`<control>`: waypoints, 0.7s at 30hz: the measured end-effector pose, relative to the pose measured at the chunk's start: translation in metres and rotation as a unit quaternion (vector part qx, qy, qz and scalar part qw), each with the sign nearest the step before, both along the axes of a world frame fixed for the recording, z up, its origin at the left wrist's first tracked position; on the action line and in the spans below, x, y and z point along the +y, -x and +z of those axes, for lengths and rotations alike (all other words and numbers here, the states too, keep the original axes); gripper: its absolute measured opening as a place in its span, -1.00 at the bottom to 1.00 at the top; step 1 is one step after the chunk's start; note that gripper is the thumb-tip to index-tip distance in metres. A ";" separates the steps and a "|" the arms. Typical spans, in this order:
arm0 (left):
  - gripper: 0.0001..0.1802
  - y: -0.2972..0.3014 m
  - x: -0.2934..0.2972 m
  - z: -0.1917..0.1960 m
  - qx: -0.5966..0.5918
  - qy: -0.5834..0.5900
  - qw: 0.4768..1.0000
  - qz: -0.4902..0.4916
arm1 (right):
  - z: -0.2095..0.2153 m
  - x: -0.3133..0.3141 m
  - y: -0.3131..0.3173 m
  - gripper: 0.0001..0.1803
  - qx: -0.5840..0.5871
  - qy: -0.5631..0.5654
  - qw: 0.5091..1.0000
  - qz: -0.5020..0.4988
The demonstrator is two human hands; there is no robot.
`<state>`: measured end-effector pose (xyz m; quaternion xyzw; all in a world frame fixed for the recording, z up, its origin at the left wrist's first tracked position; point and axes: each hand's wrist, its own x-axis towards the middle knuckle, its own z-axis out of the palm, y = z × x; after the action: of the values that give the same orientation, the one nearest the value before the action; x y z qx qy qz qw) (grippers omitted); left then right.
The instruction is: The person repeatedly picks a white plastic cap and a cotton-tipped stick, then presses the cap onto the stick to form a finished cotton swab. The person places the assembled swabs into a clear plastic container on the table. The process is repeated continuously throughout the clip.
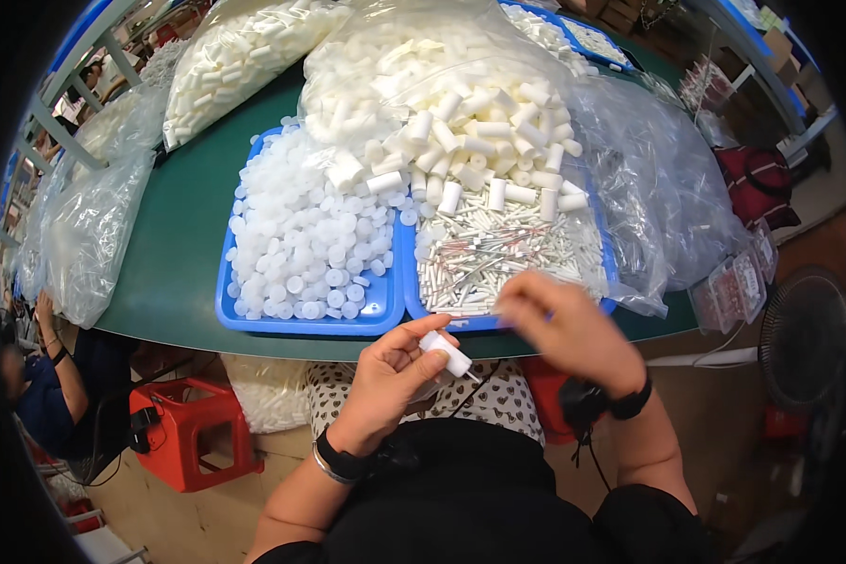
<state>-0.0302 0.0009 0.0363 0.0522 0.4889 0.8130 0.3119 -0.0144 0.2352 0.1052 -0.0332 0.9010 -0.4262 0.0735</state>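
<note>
Head view, left to right as I see it. Another person [52, 376] sits at far left, below the table edge, beside a red stool [190, 428]. Green table [183, 226] carries clear bags of white parts [89, 221]. Left blue tray [254, 320] is full of round white caps [305, 244]. Left hand [390, 381] is clenched around a small white tube [445, 353], short, cylindrical and plain, tilted, held just below the table edge in front of the trays. Right blue tray [406, 291] holds thin white sticks [508, 254] in front and a heap of white tubes [484, 155] behind. Right hand [573, 334] is over that tray's near rim, fingers pinched; I can't tell if it grips anything. Fan [804, 338] at far right.
</note>
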 end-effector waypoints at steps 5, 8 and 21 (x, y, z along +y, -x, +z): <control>-0.74 -0.001 -0.005 -0.006 -0.093 -0.105 0.990 -0.022 | -0.023 0.091 0.016 -0.94 0.227 -0.526 0.804 -0.158; -0.80 -0.004 0.003 -0.002 -0.084 -0.099 0.990 -0.045 | -0.042 0.111 0.020 -0.91 0.159 -0.569 0.792 -0.155; -0.72 0.002 -0.003 -0.009 -0.109 -0.096 0.989 -0.024 | -0.006 0.039 -0.002 -0.78 0.281 -0.285 0.913 -0.075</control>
<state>-0.0319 -0.0019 0.0270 0.0047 0.3698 0.8494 0.3766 -0.0129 0.2739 0.0994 -0.0613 0.9676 -0.1290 -0.2084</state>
